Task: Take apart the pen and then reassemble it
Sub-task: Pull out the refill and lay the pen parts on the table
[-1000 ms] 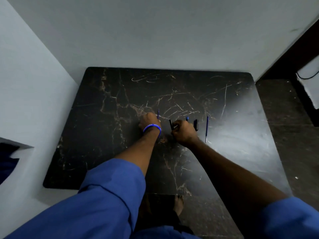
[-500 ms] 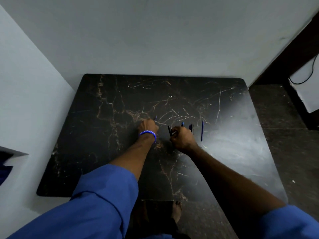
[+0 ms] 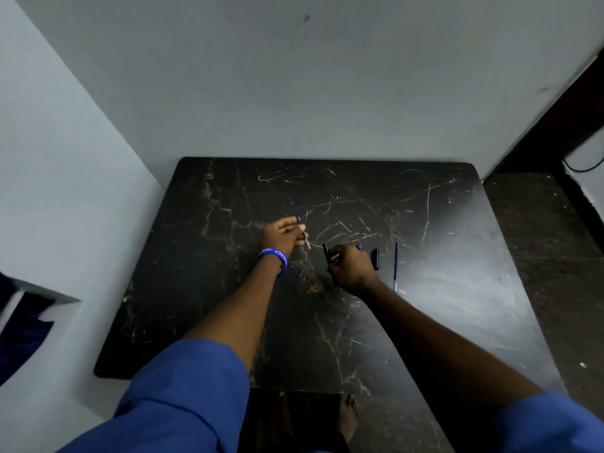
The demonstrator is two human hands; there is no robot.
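Mid-frame over the dark worktop [image 3: 202, 289], the left hand [image 3: 283, 233] pinches a thin refill [image 3: 306, 240]; the right hand [image 3: 351, 268] clasps a black barrel [image 3: 327, 251], another refill [image 3: 395, 265] lying just right

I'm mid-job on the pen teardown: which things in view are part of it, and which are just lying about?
Part of the job:
- thin refill, in the left hand
- black barrel, in the right hand
- black cap, on the table
- blue refill, on the table

Lying about:
- blue wristband
- dark cable
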